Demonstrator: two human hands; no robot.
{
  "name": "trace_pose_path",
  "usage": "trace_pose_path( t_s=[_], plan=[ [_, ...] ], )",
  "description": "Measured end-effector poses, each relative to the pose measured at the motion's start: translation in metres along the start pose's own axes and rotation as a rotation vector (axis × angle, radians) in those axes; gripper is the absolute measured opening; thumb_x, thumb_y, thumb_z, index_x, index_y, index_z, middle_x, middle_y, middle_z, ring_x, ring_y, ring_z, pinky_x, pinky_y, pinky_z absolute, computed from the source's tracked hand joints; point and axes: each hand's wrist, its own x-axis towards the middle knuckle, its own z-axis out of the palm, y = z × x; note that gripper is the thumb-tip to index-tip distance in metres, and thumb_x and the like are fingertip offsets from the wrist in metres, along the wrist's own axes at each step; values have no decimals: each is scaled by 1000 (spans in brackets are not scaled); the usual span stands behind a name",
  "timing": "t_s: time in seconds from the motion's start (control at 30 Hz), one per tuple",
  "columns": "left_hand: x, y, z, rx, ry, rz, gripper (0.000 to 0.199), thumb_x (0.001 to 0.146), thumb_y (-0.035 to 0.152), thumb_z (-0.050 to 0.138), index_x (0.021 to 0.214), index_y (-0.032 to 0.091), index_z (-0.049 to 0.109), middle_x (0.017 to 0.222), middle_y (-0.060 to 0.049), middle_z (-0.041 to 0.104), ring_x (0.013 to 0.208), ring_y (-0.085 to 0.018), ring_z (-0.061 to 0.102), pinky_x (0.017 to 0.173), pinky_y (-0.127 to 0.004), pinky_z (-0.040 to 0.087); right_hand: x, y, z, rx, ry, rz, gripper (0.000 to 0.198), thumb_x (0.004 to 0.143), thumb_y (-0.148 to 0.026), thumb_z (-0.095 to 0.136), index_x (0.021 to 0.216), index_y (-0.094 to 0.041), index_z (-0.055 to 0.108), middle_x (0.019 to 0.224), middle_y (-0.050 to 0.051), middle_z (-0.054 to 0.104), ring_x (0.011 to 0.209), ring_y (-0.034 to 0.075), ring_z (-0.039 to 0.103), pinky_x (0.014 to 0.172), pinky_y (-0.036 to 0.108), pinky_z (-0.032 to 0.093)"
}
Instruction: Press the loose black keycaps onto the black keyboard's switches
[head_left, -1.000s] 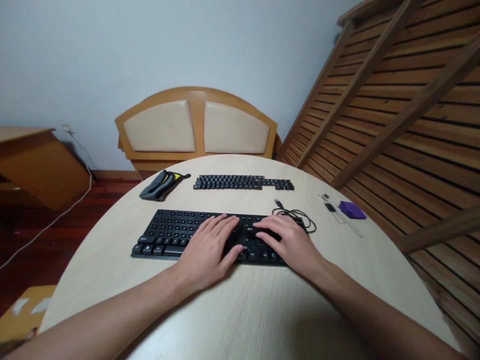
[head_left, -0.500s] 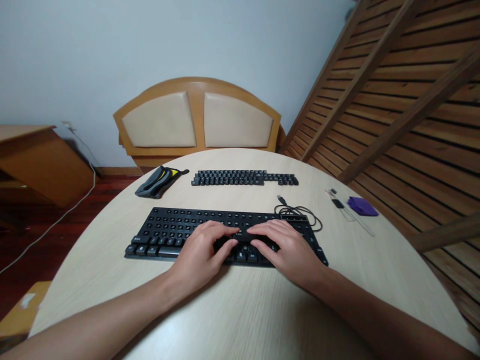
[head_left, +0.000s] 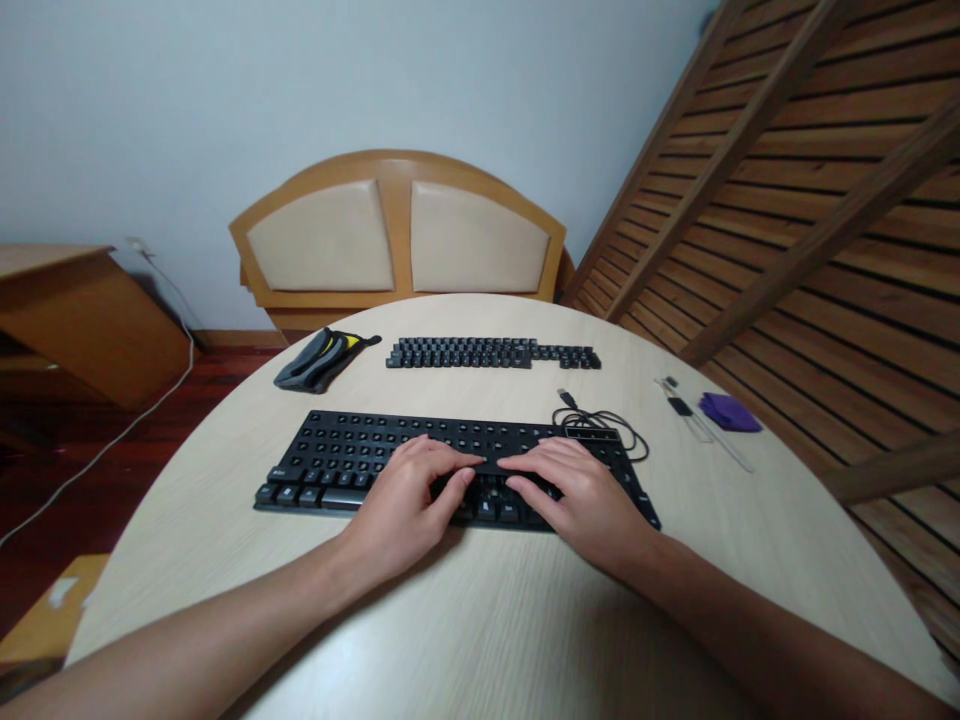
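A black keyboard (head_left: 352, 443) lies in front of me, most of its upper rows bare of keycaps. Its bottom row, with the long space bar (head_left: 343, 497), carries keycaps. My left hand (head_left: 409, 490) rests over the middle of the keyboard, index fingertip pressed down and thumb apart from it. Opposite it, my right hand (head_left: 581, 495) lies over the right part, index finger stretched toward the left one and thumb lower. Both fingertips touch the same stretch of keys; the other fingers are partly hidden. Neither hand visibly grips anything.
Loose black keycaps (head_left: 465, 353) stand in rows behind the keyboard. A grey and yellow pouch (head_left: 319, 362) lies at the back left. The coiled USB cable (head_left: 600, 415) sits behind the keyboard's right end. Farther right are a wire tool (head_left: 681, 406) and a purple cloth (head_left: 729, 412).
Both hands stay at nearly the same spot on the keyboard. My left index fingertip has moved slightly forward and right. The whole view has shifted a little.
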Motion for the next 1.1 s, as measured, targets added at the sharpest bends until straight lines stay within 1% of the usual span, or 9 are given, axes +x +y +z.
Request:
trace_pose_path(
  t_s=[0.13, 0.37, 0.53, 0.83, 1.1],
  plan=[
    [0, -4, 1, -3, 8, 8, 22, 97, 23, 55, 110, 25, 73, 101, -3, 75, 100, -23, 62, 94, -42, 46, 0, 0, 0, 9, -13, 24, 14, 94, -22, 64, 107, -21, 71, 93, 2, 77, 84, 19, 67, 85, 38, 47],
    [0, -6, 2, 24, -15, 1, 19, 95, 21, 58, 107, 24, 72, 101, -4, 74, 100, -24, 62, 95, -45, 46, 0, -1, -1, 26, -44, 59, 14, 92, -21, 65, 105, -23, 71, 96, 2, 77, 87, 19, 68, 86, 39, 48],
    [1, -4, 0, 33, -27, 35, 16, 93, 19, 62, 103, 24, 73, 100, -3, 75, 98, -24, 63, 94, -46, 46, 0, -2, -3, 9, -65, 76, 13, 91, -21, 66, 101, -22, 72, 96, 4, 77, 89, 20, 69, 86, 40, 50],
    [1, -5, 1, 47, -29, 54, 16, 91, 15, 65, 101, 24, 73, 101, -2, 76, 99, -23, 64, 96, -45, 46, 0, -2, -2, 7, -83, 66, 12, 87, -17, 67, 98, -21, 71, 95, 4, 77, 89, 22, 68, 85, 41, 50],
    [1, -5, 1, 41, -34, 55, 17, 92, 15, 62, 102, 23, 73, 101, -2, 76, 99, -23, 64, 95, -44, 47, 1, -2, -2, 13, -82, 65, 13, 85, -15, 69, 95, -22, 71, 95, 3, 77, 89, 22, 68, 85, 41, 51]
  ],
)
